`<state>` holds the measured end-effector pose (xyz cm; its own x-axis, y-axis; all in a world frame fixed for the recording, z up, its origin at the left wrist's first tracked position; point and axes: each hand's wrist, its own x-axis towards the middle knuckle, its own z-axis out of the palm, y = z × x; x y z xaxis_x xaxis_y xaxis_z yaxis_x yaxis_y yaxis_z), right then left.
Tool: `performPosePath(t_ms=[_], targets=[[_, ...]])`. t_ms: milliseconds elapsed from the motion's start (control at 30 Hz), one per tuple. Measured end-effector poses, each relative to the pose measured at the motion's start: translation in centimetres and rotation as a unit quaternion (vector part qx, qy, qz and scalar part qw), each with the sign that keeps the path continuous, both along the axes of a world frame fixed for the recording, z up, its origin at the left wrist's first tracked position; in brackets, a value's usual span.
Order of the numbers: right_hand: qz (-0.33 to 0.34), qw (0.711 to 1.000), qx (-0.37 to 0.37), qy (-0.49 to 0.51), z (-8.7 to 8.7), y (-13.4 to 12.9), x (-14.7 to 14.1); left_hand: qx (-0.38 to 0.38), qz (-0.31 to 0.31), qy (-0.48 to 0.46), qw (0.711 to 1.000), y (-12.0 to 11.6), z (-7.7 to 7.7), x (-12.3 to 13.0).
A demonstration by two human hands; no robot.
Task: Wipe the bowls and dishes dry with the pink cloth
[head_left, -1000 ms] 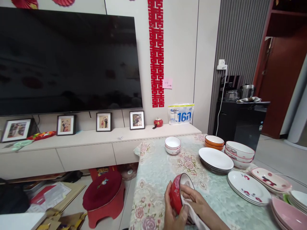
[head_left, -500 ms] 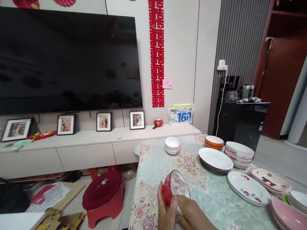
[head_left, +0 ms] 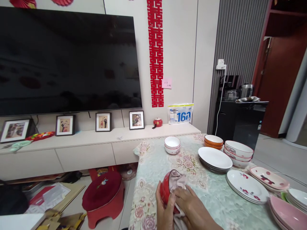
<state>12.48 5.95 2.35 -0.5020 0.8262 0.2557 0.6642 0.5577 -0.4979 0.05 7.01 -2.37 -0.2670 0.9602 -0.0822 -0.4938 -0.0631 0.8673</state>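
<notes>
A red bowl (head_left: 165, 189) is tilted on its side above the near part of the table, its opening facing right. My left hand (head_left: 165, 207) is wrapped round the bowl's outside, thumb toward the rim. A pale pink cloth (head_left: 177, 179) is bunched in the bowl and over its rim, with a tail hanging below. My right hand (head_left: 189, 203) presses the cloth at the bowl's mouth, fingers bent over it. Most of the bowl's inside is hidden by the cloth and my right hand.
White bowls (head_left: 172, 145) are stacked toward the back of the flowered tablecloth (head_left: 148, 179). On the right stand orange-rimmed bowls (head_left: 213, 142), white plates (head_left: 215, 158), flowered plates (head_left: 248, 187) and a pink dish (head_left: 289, 210). A red stool (head_left: 103, 198) stands left of the table.
My right hand has shifted up over the cloth at the bowl's mouth, and its fingers show more. The bowl has turned slightly, and more cloth hangs below.
</notes>
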Motion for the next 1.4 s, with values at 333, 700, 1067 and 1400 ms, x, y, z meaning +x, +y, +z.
performPosePath(t_ms=[333,700,1067,1400], targets=[[0.042,0.947,-0.158,0.278,-0.6,-0.6,-1.5,0.008,-0.024,0.011,1.000,-0.9,0.2,-0.2],[-0.011,0.990,-0.051,0.132,-1.5,-0.1,-0.5,0.014,-0.018,0.013,1.000,-0.8,0.4,0.6],[0.021,0.991,-0.064,0.112,-1.5,0.1,-0.5,0.006,-0.007,-0.021,1.000,-0.6,0.5,0.2],[0.039,0.948,-0.147,0.278,-1.5,-0.2,-1.4,0.042,-0.011,-0.066,0.997,-0.5,0.1,0.7]])
